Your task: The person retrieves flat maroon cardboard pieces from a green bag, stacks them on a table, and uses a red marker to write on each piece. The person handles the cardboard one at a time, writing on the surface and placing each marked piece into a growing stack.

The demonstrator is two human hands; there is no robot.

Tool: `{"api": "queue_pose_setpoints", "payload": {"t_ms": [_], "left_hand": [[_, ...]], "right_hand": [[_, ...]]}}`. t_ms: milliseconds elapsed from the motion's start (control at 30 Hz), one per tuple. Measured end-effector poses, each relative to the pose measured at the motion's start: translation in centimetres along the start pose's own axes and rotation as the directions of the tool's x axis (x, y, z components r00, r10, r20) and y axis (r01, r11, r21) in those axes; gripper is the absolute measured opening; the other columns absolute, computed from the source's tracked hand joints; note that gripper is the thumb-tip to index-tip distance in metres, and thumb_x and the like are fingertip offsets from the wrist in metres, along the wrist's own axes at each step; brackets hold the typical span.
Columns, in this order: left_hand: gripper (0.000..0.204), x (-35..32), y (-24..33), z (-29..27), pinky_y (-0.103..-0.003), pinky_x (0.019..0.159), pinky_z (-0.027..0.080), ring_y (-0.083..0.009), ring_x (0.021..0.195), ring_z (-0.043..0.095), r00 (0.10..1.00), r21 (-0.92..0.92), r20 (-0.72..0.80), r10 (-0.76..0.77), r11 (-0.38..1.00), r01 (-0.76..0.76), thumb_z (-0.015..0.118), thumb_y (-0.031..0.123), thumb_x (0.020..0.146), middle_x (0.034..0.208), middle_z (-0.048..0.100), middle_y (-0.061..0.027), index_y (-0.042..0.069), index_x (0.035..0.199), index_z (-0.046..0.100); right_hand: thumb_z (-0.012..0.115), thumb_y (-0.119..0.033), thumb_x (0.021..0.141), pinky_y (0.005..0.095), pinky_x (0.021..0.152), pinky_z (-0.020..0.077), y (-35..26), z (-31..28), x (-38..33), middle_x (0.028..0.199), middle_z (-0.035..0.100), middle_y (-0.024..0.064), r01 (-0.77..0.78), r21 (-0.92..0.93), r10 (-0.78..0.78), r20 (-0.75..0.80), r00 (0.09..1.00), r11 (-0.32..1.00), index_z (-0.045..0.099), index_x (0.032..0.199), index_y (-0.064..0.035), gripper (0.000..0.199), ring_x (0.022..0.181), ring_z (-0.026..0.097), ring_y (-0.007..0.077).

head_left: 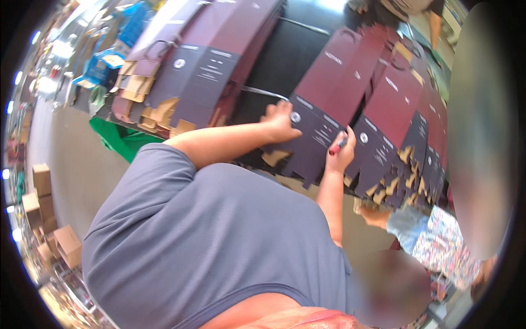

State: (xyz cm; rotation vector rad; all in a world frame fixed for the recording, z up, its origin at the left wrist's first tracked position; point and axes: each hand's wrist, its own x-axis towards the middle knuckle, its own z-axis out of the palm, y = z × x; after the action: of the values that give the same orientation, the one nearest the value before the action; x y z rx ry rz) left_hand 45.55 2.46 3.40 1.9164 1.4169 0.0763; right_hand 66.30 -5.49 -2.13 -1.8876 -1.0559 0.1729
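Note:
Flattened maroon and dark-grey cardboard boxes [329,68] lie in stacks in front of me, their cut flaps toward my body. My left hand [280,122], fingers spread, rests at the left edge of the middle stack, by its dark printed end. Over the same stack's near right part, my right hand [344,156] is closed around a slim red-and-dark pen-like tool [337,146]; its exact kind is too small to tell. Just right of this hand is another stack of flattened boxes [386,104], with tan inner flaps bent up.
Another boxed stack [203,82] lies to the left, across a black surface [266,68] with a white strap [263,92]. Green sheeting [112,138] hangs at the left edge. Brown cartons [68,245] stand far left. People are at the top right and at the right, one in patterned clothing [446,247].

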Motion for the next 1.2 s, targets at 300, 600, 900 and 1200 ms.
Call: {"api": "queue_pose_setpoints", "payload": {"t_ms": [300, 600, 900, 1200], "left_hand": [[0.068, -1.2, 1.0, -4.3, -0.038, 0.104, 0.044, -0.0342, 0.120, 0.056, 0.882, -0.244, 0.223, 0.415, 0.900, -0.362, 0.073, 0.035, 0.081, 0.130, 0.057, -0.0235, -0.001, 0.135, 0.051], [0.060, -0.3, -16.4, -24.4, -0.041, 0.101, 0.046, -0.0359, 0.115, 0.059, 0.778, 0.175, -0.617, -0.116, 0.944, 0.280, 0.069, 0.041, 0.082, 0.120, 0.063, -0.0221, -0.002, 0.124, 0.060], [0.077, -0.3, -14.1, -17.5, -0.052, 0.118, 0.014, -0.0344, 0.147, 0.018, 0.726, 0.105, -0.599, -0.339, 0.865, 0.490, 0.046, 0.060, 0.091, 0.157, 0.029, -0.0146, 0.007, 0.147, 0.039], [0.087, -4.4, -9.8, -13.2, -0.050, 0.118, 0.009, -0.0400, 0.146, 0.017, 0.812, 0.318, -0.569, -0.134, 0.874, 0.367, 0.061, 0.061, 0.082, 0.155, 0.028, -0.0211, 0.006, 0.146, 0.039]], "right_hand": [[0.054, 0.000, 0.091, 0.0269, 0.079, 0.0513, 3.4, -10.0, 2.8, 0.120, 0.059, 0.0187, 0.019, 0.372, 0.044, -0.161, 0.986, 0.928, 0.054, 0.119, -0.0008, 0.028, 0.090, 0.059, 0.0158], [0.061, -0.010, 0.093, 0.0381, 0.096, 0.0487, 2.8, -15.8, 7.7, 0.123, 0.061, 0.0186, 0.099, -0.194, -0.141, -0.216, 0.966, 0.976, 0.053, 0.125, 0.0008, 0.035, 0.112, 0.061, 0.0283], [0.065, -0.003, 0.091, 0.0273, 0.083, 0.0525, -11.3, 8.3, -1.2, 0.111, 0.061, 0.0117, -0.014, 0.657, -0.333, 0.400, 0.854, 0.753, 0.054, 0.122, -0.0036, 0.033, 0.093, 0.062, 0.0150], [0.079, -0.021, 0.082, 0.0337, 0.083, 0.0508, -15.8, 10.8, -1.8, 0.104, 0.062, 0.0131, 0.059, 0.350, -0.221, 0.445, 0.868, 0.935, 0.047, 0.120, -0.0055, 0.052, 0.090, 0.064, 0.0251]]}}
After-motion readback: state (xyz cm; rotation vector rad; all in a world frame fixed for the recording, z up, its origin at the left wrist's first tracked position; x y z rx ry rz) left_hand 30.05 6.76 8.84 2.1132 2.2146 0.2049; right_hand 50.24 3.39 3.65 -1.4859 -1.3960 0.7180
